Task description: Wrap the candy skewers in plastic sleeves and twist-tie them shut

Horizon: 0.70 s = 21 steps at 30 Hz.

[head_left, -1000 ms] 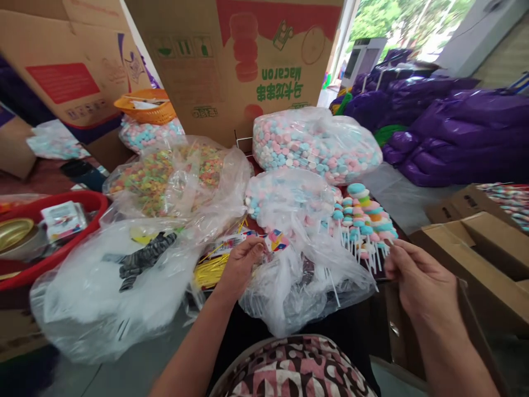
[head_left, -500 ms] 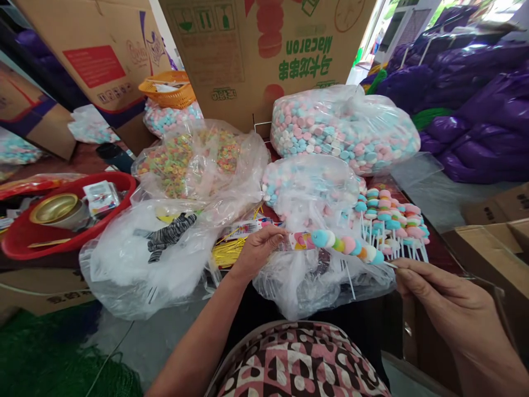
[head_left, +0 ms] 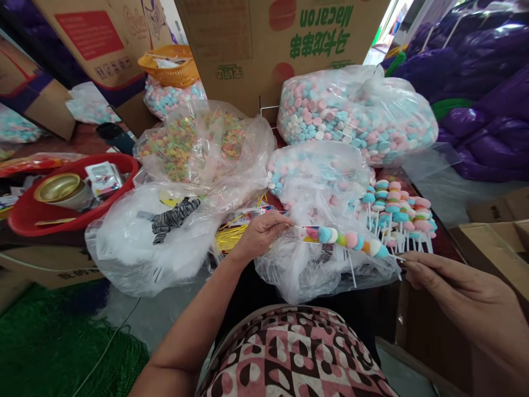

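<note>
A skewer of blue, white, green, pink and orange candies [head_left: 351,240] spans the space between my hands. My left hand [head_left: 264,234] pinches the end of a clear printed wrapper [head_left: 309,234], which meets the candies on their left side. On the right, my right hand [head_left: 430,270] grips the white stick below the last blue candy. Finished-looking marshmallow skewers [head_left: 399,207] lie piled behind my right hand. Yellow ties [head_left: 229,238] are beside my left hand. Under the skewer lies crumpled clear plastic [head_left: 289,270].
Bags of marshmallows [head_left: 355,118] and of ring candies [head_left: 202,143] stand behind. At the left are a red basin [head_left: 132,165] and a white plastic bag with striped cloth [head_left: 176,218]. A tall carton [head_left: 231,44] rises at the back; an open carton [head_left: 491,242] is at right.
The view has shifted a little, so the table's things appear higher and some further right. Both hands keep their holds, and the skewer still lies between them.
</note>
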Motion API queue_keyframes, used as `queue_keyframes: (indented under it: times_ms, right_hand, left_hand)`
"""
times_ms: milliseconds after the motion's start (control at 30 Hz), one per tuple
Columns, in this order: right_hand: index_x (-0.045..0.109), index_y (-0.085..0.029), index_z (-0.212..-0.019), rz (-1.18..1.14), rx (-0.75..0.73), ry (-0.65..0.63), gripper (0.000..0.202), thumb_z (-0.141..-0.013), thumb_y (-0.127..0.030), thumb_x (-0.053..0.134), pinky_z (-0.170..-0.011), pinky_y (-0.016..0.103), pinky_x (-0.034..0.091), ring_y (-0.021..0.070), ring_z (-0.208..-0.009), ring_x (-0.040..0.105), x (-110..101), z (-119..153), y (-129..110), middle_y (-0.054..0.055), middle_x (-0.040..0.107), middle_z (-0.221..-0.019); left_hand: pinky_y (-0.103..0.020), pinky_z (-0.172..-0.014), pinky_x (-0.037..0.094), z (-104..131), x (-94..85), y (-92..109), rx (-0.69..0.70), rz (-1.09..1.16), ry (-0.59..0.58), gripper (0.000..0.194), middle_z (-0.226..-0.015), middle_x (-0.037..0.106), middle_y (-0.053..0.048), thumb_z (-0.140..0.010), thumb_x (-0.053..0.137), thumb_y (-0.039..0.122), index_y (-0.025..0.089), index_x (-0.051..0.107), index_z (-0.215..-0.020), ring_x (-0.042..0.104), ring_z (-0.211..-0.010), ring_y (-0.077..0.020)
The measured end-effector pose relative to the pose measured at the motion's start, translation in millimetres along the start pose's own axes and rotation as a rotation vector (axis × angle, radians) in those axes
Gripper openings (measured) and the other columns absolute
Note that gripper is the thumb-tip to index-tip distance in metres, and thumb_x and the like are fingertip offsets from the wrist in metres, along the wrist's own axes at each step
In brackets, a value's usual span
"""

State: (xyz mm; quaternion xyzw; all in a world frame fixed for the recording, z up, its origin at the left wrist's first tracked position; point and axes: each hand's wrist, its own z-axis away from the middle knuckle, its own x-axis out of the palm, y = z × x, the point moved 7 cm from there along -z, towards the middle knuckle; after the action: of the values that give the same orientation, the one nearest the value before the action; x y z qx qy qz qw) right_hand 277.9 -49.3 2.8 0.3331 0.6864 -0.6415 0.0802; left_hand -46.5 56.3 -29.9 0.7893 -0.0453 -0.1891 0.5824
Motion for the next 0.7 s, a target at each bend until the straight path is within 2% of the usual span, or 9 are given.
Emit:
queue_keyframes:
  times_ms: [133,433,567,700]
  right_hand:
    - [0.081,-0.027,-0.076,-0.026,0.010,-0.012,0.034,-0.059,-0.055,0.082,-0.053,0.034,0.057,0.0191,-0.050,0.061,3.3,1.6,3.8,0.006,0.071,-0.062]
    - [0.081,-0.026,-0.079,0.010,0.018,-0.004,0.030,-0.061,-0.050,0.081,-0.053,0.032,0.055,0.0185,-0.051,0.060,4.4,1.3,17.5,0.005,0.069,-0.062]
    - [0.082,-0.027,-0.081,0.033,0.011,-0.026,0.029,-0.063,-0.049,0.081,-0.053,0.033,0.054,0.0189,-0.052,0.060,2.5,3.7,20.3,0.005,0.069,-0.063]
    - [0.082,-0.026,-0.082,0.016,0.014,0.004,0.028,-0.064,-0.048,0.081,-0.054,0.032,0.053,0.0179,-0.053,0.060,-1.6,6.4,18.0,0.005,0.069,-0.064]
  left_hand:
    - [-0.029,-0.080,0.046,0.3,1.1,2.7,0.028,0.019,-0.001,0.025,-0.083,0.069,-0.004,-0.088,0.062,0.042,0.021,0.076,-0.087,0.060,-0.081,-0.0162]
    - [-0.032,-0.086,0.046,2.6,0.9,4.1,0.023,-0.067,0.015,0.029,-0.083,0.070,-0.004,-0.088,0.061,0.046,0.022,0.077,-0.090,0.061,-0.086,-0.0180]
    - [-0.032,-0.087,0.047,2.8,0.3,4.2,0.044,-0.065,0.019,0.027,-0.086,0.072,-0.005,-0.088,0.061,0.043,0.022,0.077,-0.090,0.062,-0.087,-0.0180]
    - [-0.031,-0.084,0.047,3.3,0.7,1.2,0.043,-0.051,0.025,0.025,-0.085,0.072,-0.005,-0.089,0.061,0.041,0.021,0.077,-0.091,0.062,-0.085,-0.0174]
